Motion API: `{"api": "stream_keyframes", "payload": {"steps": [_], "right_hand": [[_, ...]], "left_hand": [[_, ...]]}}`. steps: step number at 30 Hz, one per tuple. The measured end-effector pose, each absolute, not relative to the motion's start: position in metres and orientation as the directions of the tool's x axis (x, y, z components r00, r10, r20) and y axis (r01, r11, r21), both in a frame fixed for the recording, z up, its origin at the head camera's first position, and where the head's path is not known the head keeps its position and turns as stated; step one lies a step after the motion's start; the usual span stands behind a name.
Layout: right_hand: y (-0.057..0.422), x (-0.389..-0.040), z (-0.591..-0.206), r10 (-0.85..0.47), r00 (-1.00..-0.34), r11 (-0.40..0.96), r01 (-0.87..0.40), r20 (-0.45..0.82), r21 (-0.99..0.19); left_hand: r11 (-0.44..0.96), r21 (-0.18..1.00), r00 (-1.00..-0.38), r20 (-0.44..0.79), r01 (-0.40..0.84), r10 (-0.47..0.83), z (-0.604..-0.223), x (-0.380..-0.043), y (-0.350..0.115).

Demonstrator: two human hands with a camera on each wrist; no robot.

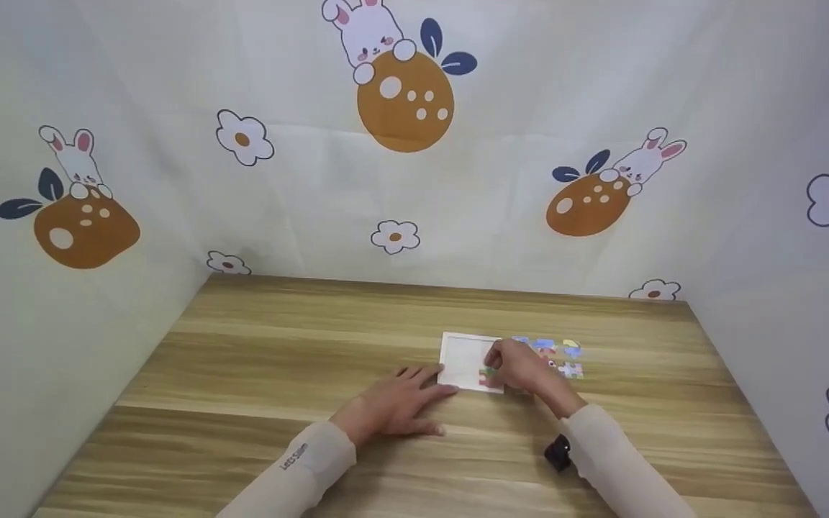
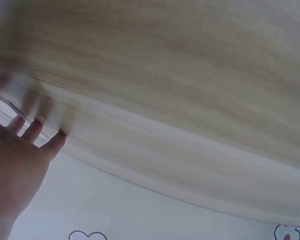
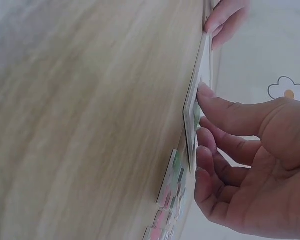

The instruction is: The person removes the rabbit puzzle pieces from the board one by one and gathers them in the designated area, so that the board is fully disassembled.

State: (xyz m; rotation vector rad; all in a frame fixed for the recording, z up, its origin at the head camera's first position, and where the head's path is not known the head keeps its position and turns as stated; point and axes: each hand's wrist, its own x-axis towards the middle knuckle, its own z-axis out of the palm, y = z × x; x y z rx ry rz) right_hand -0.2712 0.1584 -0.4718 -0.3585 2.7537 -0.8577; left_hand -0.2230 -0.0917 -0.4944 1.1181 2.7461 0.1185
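A shallow white puzzle tray (image 1: pixel 461 389) lies on the wooden table, with a green and red jigsaw piece (image 1: pixel 485 378) in its lower right corner. My left hand (image 1: pixel 401 403) rests at the tray's left side, fingers spread and fingertips at its edge. Over the right part of the tray, my right hand (image 1: pixel 519 365) has its thumb and forefinger bent around a small greenish puzzle piece (image 3: pixel 196 114), mostly hidden by the fingers. More colourful puzzle pieces (image 1: pixel 571 370) lie right of the tray, partly behind the right hand.
A small black object (image 1: pixel 558 453) sits on the table beside the right sleeve. The wooden table top (image 1: pixel 278 324) is bounded by pale cloth walls (image 1: pixel 299 187) printed with rabbits, oranges and flowers.
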Motion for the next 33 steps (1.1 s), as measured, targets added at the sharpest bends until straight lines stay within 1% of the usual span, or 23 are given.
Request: {"api": "stream_keyframes", "payload": {"steps": [8, 15, 19, 23, 29, 33], "right_hand": [[0.158, -0.271, -0.475, -0.27, -0.953, 0.78, -0.132, -0.137, -0.612], [0.156, -0.268, -0.475, -0.247, -0.964, 0.789, -0.143, -0.096, -0.597], [0.157, -0.268, -0.476, -0.242, -0.968, 0.767, -0.15, -0.066, -0.624], [0.161, -0.269, -0.473, -0.285, -0.958, 0.714, -0.192, -0.03, -0.674], [0.174, -0.27, -0.463, -0.348, -0.938, 0.639, -0.234, -0.003, -0.733], [0.183, -0.268, -0.455, -0.366, -0.931, 0.616, -0.241, -0.002, -0.75]], "left_hand": [[0.723, 0.101, -0.71, -0.135, 0.684, 0.691, -0.495, -0.226, -0.091], [0.721, 0.058, -0.711, -0.127, 0.69, 0.691, -0.496, -0.226, -0.09], [0.721, 0.082, -0.708, -0.142, 0.688, 0.692, -0.496, -0.225, -0.088], [0.732, 0.12, -0.714, -0.164, 0.671, 0.681, -0.496, -0.224, -0.088], [0.738, 0.127, -0.718, -0.168, 0.663, 0.675, -0.492, -0.224, -0.087], [0.738, 0.13, -0.718, -0.173, 0.662, 0.674, -0.49, -0.223, -0.087]]}}
